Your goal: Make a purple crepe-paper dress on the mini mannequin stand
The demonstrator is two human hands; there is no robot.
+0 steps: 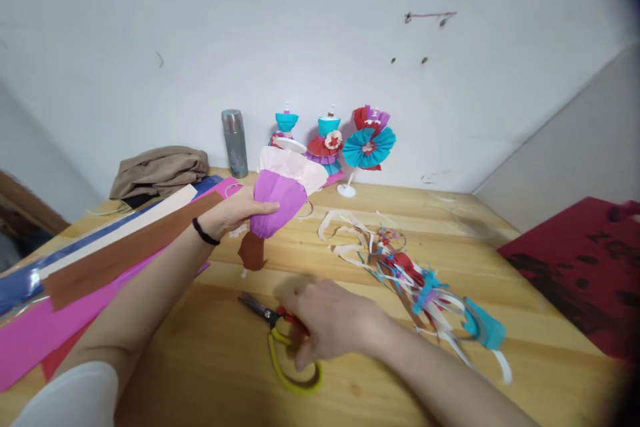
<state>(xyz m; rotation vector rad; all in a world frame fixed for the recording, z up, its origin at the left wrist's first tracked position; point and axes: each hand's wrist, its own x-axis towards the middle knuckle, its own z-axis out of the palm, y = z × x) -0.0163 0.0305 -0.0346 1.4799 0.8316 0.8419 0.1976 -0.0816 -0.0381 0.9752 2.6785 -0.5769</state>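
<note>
The scissors [271, 317] lie flat on the table [200, 353], right under and just L of the person's R hand [337, 320], which is much the nearer hand; their long axis runs diagonally, blades pointing away and to the L, yellow loop [300, 388] toward the person and to the R. R fingers are curled over the red part of the handle, thumb down by the yellow loop, but w/ the motion blur one can't tell whether they grip it or only touch. L hand [235, 209] is farther off, above the table beyond the blades, thumb and fingers closed on the purple part of the paper dress [283, 197]; the dress is upside down, pale ruffle and white base [291, 145] up, brown top hanging down twd the scissors, well apart from R fingers. Scraps [407, 270] lie R of the scissors, paper sheets [125, 250] to the L, partly behind the L forearm. Writing: the red bag [560, 263] at far R has dark lettering, a "Z" or sim. plus other chars, too blurred to read in full; the bottle [236, 150] shows a faint pattern, no legible brand
</note>
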